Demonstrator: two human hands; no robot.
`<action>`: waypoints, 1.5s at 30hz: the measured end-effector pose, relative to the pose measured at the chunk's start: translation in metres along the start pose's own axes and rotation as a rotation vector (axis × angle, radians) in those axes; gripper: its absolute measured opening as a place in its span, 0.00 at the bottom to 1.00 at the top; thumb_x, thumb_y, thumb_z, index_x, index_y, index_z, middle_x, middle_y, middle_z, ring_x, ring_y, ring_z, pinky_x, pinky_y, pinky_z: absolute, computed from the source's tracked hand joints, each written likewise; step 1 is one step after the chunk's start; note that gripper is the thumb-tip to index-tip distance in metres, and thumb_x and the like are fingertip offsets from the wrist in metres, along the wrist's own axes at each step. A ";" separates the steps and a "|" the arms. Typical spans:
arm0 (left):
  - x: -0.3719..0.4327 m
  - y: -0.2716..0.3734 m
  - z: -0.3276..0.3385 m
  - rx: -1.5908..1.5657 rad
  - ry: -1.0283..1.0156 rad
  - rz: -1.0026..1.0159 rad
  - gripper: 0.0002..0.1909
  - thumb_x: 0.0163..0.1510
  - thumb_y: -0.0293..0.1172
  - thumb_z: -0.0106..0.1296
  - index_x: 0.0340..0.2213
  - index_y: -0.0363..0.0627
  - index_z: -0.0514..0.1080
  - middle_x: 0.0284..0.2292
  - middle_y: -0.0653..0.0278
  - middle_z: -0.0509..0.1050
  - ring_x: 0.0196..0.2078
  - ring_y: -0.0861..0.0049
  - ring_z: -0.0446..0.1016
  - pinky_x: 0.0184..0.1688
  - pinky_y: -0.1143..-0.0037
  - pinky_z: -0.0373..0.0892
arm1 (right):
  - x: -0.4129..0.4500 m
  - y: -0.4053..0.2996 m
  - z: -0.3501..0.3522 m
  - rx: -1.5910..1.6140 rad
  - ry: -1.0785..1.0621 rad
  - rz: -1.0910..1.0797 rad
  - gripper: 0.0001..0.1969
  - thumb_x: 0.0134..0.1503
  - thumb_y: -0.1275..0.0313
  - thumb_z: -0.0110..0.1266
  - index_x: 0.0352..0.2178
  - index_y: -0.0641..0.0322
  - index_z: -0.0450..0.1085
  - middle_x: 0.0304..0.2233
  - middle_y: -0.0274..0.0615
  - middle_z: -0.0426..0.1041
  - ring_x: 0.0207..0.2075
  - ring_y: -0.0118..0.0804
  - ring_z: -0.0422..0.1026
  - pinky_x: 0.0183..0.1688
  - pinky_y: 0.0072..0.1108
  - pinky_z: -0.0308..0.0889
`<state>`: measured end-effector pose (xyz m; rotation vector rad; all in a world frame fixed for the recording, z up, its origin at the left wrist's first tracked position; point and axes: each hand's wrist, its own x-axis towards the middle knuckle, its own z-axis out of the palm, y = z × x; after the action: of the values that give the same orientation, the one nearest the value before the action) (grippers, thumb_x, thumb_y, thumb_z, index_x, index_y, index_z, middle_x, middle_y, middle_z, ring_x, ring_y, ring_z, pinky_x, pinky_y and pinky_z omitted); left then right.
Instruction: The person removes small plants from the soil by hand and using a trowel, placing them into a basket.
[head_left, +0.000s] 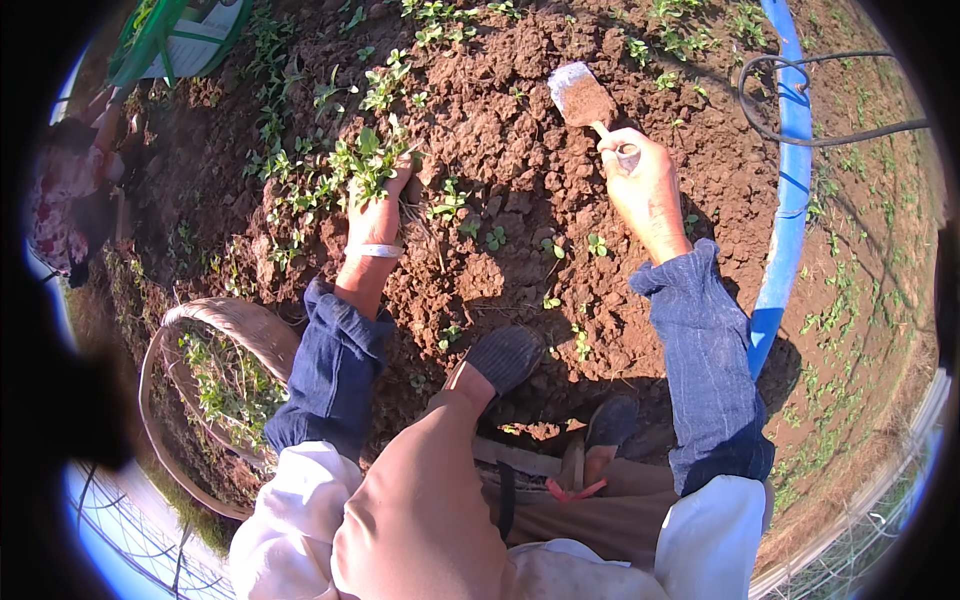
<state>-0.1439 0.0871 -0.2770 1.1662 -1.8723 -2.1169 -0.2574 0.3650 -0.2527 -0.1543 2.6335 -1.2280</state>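
My left hand (379, 206), with a pale band at its wrist, is closed around a bunch of green weeds (367, 165) just above the soil. In my right hand (641, 184) is the handle of a small trowel (583, 96); its flat blade points up and left over the clods, with brown soil on it. Low green seedlings (598, 245) grow in the crumbly reddish-brown soil (480, 97) between and in front of my hands. A woven basket (232, 330) holding pulled greens (225, 382) stands left of my left forearm.
A blue hose (791, 180) runs down the right side, with a thin black tube (847, 141) crossing it. My shoes (506, 358) rest on the soil below my hands. Another person (71, 195) is at the far left, near a green plastic basket (176, 45).
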 end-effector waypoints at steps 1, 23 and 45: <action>0.004 0.005 0.008 0.119 -0.057 0.075 0.07 0.55 0.29 0.54 0.35 0.39 0.75 0.26 0.66 0.76 0.23 0.82 0.71 0.26 0.83 0.65 | 0.002 -0.004 -0.002 -0.040 0.021 -0.031 0.08 0.48 0.77 0.56 0.32 0.58 0.71 0.24 0.50 0.76 0.28 0.49 0.77 0.30 0.30 0.69; 0.104 -0.013 0.121 1.288 -0.366 0.612 0.28 0.42 0.27 0.55 0.49 0.56 0.72 0.36 0.54 0.77 0.41 0.59 0.76 0.43 0.66 0.72 | -0.025 0.003 0.027 0.072 -0.053 0.019 0.07 0.48 0.80 0.55 0.31 0.60 0.69 0.24 0.50 0.74 0.30 0.50 0.76 0.32 0.29 0.69; -0.027 -0.024 -0.044 0.496 0.035 0.251 0.11 0.53 0.35 0.59 0.28 0.39 0.73 0.22 0.70 0.74 0.19 0.79 0.68 0.24 0.76 0.64 | -0.085 -0.049 -0.019 -0.075 -0.019 -0.088 0.09 0.49 0.79 0.57 0.33 0.56 0.69 0.21 0.49 0.73 0.27 0.49 0.77 0.25 0.28 0.67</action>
<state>-0.0899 0.0716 -0.2838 0.9560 -2.4593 -1.5392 -0.1802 0.3643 -0.1894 -0.2969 2.6833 -1.1491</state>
